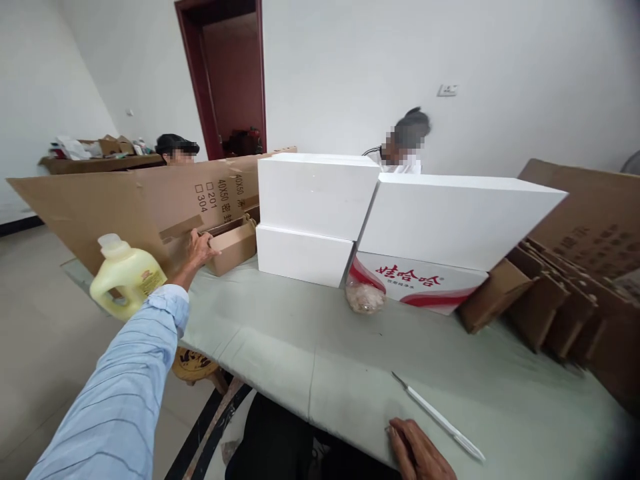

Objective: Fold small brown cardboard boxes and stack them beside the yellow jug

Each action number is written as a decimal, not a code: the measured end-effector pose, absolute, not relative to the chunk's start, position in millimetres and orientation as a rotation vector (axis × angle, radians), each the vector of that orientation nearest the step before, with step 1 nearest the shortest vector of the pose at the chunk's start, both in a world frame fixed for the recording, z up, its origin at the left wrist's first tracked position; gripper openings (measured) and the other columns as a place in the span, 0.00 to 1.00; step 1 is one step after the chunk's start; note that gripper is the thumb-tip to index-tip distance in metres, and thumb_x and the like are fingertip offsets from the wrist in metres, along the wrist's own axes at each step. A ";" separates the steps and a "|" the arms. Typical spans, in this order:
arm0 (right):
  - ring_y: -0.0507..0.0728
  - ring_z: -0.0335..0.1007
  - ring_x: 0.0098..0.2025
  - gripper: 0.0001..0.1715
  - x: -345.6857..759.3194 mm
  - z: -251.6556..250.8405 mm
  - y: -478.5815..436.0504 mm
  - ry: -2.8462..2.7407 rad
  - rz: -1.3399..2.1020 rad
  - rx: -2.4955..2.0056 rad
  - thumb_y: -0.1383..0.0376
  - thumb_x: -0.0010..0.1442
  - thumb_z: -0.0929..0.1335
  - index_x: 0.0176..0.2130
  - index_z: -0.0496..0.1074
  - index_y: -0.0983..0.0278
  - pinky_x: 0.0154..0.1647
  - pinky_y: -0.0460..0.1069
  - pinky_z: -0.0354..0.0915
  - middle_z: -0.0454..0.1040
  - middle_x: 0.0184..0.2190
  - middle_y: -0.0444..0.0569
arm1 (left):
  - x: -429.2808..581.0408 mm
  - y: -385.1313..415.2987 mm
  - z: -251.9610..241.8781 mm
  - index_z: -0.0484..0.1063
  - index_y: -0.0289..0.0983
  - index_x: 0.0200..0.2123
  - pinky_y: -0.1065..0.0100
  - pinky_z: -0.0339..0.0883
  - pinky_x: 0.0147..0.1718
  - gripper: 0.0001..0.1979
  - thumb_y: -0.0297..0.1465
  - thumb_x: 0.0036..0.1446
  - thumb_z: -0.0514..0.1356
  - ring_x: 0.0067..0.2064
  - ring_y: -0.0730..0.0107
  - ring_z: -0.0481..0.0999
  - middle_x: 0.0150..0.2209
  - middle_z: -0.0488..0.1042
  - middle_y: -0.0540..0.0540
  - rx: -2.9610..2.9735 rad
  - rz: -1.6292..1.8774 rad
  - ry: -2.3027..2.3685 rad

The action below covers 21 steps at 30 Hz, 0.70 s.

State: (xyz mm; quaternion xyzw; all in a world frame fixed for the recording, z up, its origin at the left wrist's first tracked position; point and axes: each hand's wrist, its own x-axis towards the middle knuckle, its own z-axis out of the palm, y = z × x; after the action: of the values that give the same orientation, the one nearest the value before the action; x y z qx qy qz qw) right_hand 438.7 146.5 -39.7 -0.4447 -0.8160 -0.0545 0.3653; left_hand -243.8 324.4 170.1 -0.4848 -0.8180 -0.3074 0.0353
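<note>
My left hand (201, 248) is stretched out to the far left part of the table, closed on the near end of a small brown cardboard box (234, 248). Beside my left forearm stands a pale yellow detergent jug (127, 277) with a handle and a whitish cap. At the table's front edge rests my right hand (419, 450), partly cut off by the frame; its visible fingers are extended and hold nothing. A slim white craft knife (443, 419) with a dark pointed tip lies on the cloth just beyond and to the right of it.
White boxes (305, 257) are stacked mid-table, one printed with red writing (413, 280). A clear crumpled bundle (366, 298) sits before them. Folded cardboard pieces (543, 303) lean at right, a big cardboard sheet (90, 200) at left. Two people sit behind. A wooden stool (195, 365) stands below.
</note>
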 end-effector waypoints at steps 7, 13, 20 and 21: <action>0.60 0.85 0.40 0.16 423.0 -28.6 139.6 -2.061 -0.029 -1.202 0.54 0.76 0.63 0.47 0.78 0.57 0.39 0.50 0.78 0.84 0.42 0.51 | -242.3 306.5 176.4 0.74 0.33 0.42 0.49 0.66 0.64 0.26 0.48 0.52 0.72 0.67 0.38 0.67 0.68 0.58 0.32 -1.512 -0.820 -2.493; 0.58 0.82 0.35 0.14 409.1 -6.8 137.6 -2.072 0.022 -1.166 0.56 0.77 0.62 0.48 0.74 0.57 0.34 0.49 0.75 0.81 0.38 0.50 | -236.6 244.7 170.0 0.72 0.36 0.34 0.51 0.68 0.65 0.19 0.43 0.51 0.72 0.67 0.39 0.67 0.68 0.57 0.34 -1.516 -0.803 -2.465; 0.54 0.74 0.27 0.13 387.8 17.1 143.3 -2.067 0.092 -1.081 0.56 0.78 0.62 0.50 0.72 0.58 0.30 0.48 0.70 0.76 0.33 0.45 | -204.9 141.0 137.0 0.70 0.39 0.30 0.48 0.69 0.64 0.19 0.49 0.56 0.66 0.66 0.43 0.68 0.64 0.64 0.36 -1.785 -1.086 -2.092; 0.54 0.73 0.27 0.14 384.9 20.4 145.5 -2.069 0.133 -1.076 0.55 0.77 0.62 0.50 0.73 0.58 0.29 0.48 0.69 0.75 0.33 0.45 | -193.9 126.6 134.2 0.69 0.39 0.30 0.50 0.71 0.62 0.19 0.48 0.57 0.65 0.67 0.44 0.68 0.65 0.63 0.36 -1.851 -1.108 -2.048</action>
State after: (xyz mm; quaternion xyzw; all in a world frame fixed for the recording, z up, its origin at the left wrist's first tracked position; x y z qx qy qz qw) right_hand 384.9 145.5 20.4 -0.4238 -0.8148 0.0524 0.3921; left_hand -193.9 126.6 134.2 -0.6202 -0.6860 -0.3712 0.0833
